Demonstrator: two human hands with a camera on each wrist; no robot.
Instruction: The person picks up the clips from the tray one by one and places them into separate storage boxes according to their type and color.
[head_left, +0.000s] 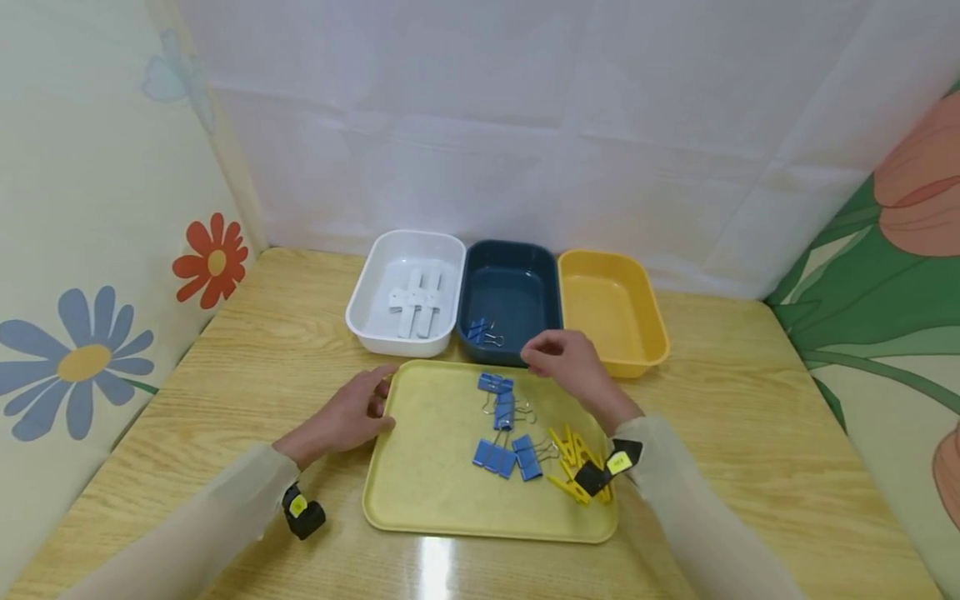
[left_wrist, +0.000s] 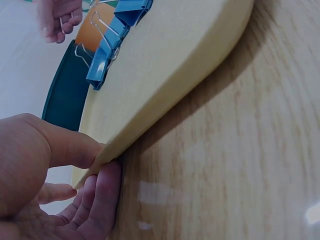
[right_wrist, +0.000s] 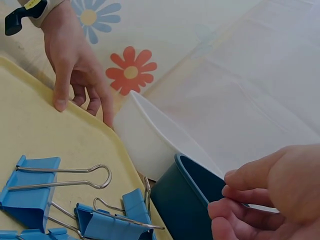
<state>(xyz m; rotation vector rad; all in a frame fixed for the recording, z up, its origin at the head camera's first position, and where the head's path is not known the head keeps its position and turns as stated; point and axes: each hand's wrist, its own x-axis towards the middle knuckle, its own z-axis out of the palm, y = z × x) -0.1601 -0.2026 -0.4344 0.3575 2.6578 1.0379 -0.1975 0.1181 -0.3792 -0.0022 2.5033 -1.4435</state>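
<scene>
My left hand [head_left: 358,414] grips the left edge of a pale yellow tray [head_left: 427,500]; in the left wrist view the thumb [left_wrist: 75,145] lies along the rim with fingers beneath. My right hand [head_left: 570,371] hovers over the tray's far edge, by the front of a dark blue container [head_left: 517,287]. Its fingers [right_wrist: 245,212] are loosely bent and hold nothing. Several blue binder clips [head_left: 495,458] with wire handles lie on the tray, right of its middle. Yellow clothespins [head_left: 573,450] are heaped at the tray's right side, partly hidden by my right wrist.
Behind the tray, the dark blue container stands between a white container [head_left: 367,325] and a yellow container [head_left: 652,333]. Blue binder clips [head_left: 480,332] sit in the blue one. Long white pieces with crosspieces [head_left: 416,302] lie in the white one. All stand on a wooden table [head_left: 300,308].
</scene>
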